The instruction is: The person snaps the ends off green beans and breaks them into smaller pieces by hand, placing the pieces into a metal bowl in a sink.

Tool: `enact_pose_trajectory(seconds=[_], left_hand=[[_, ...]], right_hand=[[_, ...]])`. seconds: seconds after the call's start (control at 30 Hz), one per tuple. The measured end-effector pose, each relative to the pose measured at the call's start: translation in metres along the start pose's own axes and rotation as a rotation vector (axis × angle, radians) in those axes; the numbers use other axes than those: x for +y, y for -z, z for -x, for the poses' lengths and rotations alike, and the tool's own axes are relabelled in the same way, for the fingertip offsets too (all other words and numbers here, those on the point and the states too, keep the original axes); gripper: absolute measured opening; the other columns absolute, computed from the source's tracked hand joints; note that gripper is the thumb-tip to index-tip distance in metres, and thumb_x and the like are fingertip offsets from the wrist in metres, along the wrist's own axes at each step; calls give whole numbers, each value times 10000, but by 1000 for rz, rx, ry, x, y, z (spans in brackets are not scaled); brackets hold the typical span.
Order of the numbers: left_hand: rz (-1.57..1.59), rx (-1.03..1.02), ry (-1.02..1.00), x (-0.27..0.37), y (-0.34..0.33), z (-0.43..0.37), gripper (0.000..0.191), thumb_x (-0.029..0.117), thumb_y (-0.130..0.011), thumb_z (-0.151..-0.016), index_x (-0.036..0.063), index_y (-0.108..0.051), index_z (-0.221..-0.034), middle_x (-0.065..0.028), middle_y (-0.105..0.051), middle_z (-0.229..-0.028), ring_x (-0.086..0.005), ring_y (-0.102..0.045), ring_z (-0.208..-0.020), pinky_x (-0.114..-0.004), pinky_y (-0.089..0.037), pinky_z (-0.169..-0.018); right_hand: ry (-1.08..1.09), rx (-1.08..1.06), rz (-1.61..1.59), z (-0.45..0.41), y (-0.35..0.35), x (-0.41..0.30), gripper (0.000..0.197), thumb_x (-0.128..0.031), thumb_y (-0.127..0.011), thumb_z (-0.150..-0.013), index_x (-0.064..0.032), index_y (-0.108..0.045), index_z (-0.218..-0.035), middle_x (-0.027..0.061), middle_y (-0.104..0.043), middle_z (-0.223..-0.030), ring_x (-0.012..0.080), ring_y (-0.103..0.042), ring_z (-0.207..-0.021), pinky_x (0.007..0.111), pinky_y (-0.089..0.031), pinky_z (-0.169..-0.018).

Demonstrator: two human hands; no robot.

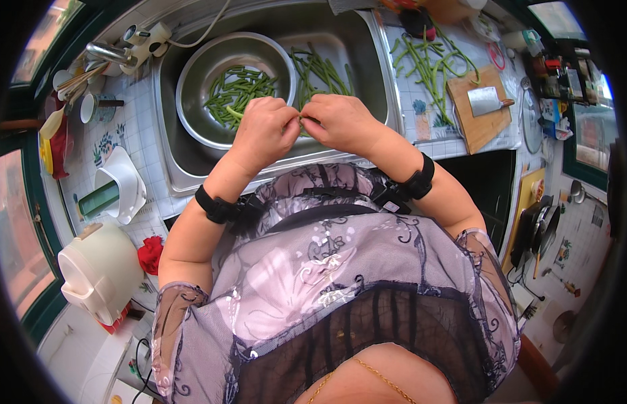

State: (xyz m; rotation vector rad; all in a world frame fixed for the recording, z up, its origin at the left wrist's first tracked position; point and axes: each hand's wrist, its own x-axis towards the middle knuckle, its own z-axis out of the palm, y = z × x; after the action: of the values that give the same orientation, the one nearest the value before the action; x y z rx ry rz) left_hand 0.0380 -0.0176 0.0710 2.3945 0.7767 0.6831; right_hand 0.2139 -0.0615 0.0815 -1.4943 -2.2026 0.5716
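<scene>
My left hand [268, 125] is pinched around a green bean [234, 112], whose pale end sticks out on its left side. My right hand [341, 121] meets it fingertip to fingertip, thumb and forefinger closed on a small green bit between them that is mostly hidden. Beneath my left hand a round steel basin [184, 101] rests in the sink, holding many short cut pieces of green bean [242, 91]. Long whole green beans [323, 68] lie on the sink bottom to the right of the basin, partly behind my right hand.
The steel sink [369, 65] has a faucet [111, 53] at its left. More long beans [419, 60] lie on the right counter, touching a wooden cutting board [480, 131] with a cleaver [485, 101] on it. A white container [124, 182] and a cream appliance [101, 267] stand at left.
</scene>
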Motion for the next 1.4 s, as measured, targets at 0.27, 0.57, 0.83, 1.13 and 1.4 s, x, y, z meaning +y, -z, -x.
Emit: enact_pose_trajectory(seconds=[0.27, 0.57, 0.83, 1.13, 1.4], left_hand=[[292, 196, 313, -6, -10, -11, 126, 87, -574, -781, -19, -639, -797, -84, -586, -683, -169, -543, -631, -261, -418, -591], [845, 42, 636, -37, -27, -23, 196, 172, -558, -849, 13, -669, -873, -11, -596, -724, -85, -515, -673, -207, -400, -641], [319, -26, 437, -51, -32, -69, 176, 167, -574, -831, 43, -675, -904, -67, -584, -768, -145, -533, -715, -266, -425, -649], [894, -204, 226, 23, -32, -115, 396, 103, -492, -906, 62, -422, -1293, -103, -537, -1165, -111, -503, -1015, -250, -398, -888], [856, -182, 735, -23, -12, -36, 375, 350, -510, -895, 6, -655, -849, -2, -592, -666, -41, -504, -589, -171, -369, -550]], right_hand=[[30, 342, 2, -12, -10, 1, 87, -151, -577, -742, -73, -597, -708, 69, -557, -677, 254, -576, -661, 352, -468, -583], [-214, 649, -400, -17, 12, 16, 130, -118, -570, -843, 2, -616, -857, 67, -591, -737, 126, -563, -610, 240, -458, -564], [-37, 385, -152, 43, 39, 24, 100, -86, -612, -792, -86, -648, -885, 54, -456, -731, 208, -514, -664, 294, -438, -645], [-323, 248, -425, 55, 31, 22, 153, -180, -551, -843, -46, -612, -883, 137, -600, -777, 308, -579, -716, 353, -466, -651], [-270, 288, -595, 28, 29, 11, 146, -66, -508, -886, 19, -609, -948, 73, -593, -863, 118, -598, -763, 224, -492, -690]])
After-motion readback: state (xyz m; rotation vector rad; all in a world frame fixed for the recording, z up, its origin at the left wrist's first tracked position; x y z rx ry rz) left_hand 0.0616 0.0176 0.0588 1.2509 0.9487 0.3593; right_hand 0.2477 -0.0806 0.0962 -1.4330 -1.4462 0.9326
